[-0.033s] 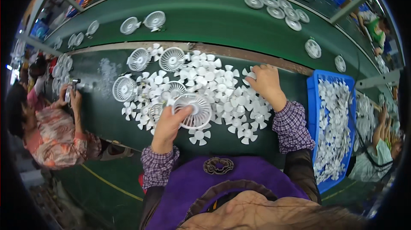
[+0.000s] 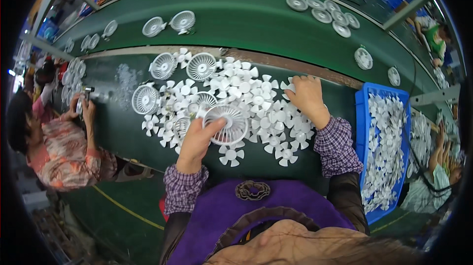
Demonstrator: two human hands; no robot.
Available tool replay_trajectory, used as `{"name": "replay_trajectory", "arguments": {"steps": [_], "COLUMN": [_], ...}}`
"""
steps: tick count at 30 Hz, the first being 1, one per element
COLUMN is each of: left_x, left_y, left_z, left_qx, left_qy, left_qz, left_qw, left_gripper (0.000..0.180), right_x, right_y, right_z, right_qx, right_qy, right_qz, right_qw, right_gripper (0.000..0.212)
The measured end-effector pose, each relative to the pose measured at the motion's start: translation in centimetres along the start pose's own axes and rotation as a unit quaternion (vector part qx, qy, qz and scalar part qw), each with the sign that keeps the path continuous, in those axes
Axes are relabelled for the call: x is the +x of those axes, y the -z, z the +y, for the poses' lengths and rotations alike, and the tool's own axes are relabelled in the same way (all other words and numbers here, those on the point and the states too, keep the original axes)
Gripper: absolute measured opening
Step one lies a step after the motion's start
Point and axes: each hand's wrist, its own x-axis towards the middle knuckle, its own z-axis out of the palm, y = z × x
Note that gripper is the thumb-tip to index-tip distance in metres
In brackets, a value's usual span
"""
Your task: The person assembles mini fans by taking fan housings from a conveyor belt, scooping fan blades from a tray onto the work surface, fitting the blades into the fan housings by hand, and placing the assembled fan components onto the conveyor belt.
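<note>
My left hand (image 2: 193, 141) grips a round white fan housing (image 2: 227, 132) with a slotted grille, thumb lying over its face. This housing is held above a heap of white fan blades (image 2: 245, 87). At the heap's far right edge, my right hand (image 2: 308, 95) has its fingers bent around a white fan blade (image 2: 287, 86); the fingertips are partly hidden. More slotted housings, such as one at the left (image 2: 146, 99) and one at the back (image 2: 201, 66), lie around and among the blades.
A blue bin (image 2: 362, 132) full of fan blades stands at my right. Beyond a raised ledge (image 2: 276, 60), a green conveyor belt (image 2: 236, 13) carries scattered white fan parts. Small clear pieces (image 2: 125, 81) lie at the left, where a co-worker (image 2: 69, 151) handles a part.
The whole view has shifted slightly. Both hands keep their hold, and the housing in my left hand has barely moved.
</note>
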Motion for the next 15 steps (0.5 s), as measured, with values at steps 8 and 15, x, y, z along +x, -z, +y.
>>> {"name": "replay_trajectory", "arguments": {"steps": [8, 15], "left_x": [2.3, 2.8], "left_y": [-1.0, -2.0], "left_z": [2.0, 0.9], "left_qx": [0.025, 0.031], "left_qy": [-0.039, -0.063], "left_qz": [-0.018, -0.062], "left_qw": [0.999, 0.996], "left_gripper": [0.030, 0.056], "right_x": [-0.2, -0.7], "right_y": [4.9, 6.0], "right_z": [-5.3, -11.2], "right_qx": [0.181, 0.252], "right_qy": [0.094, 0.231], "right_qz": [0.191, 0.155], "right_qw": [0.960, 0.927], "right_gripper": [0.034, 0.037]}}
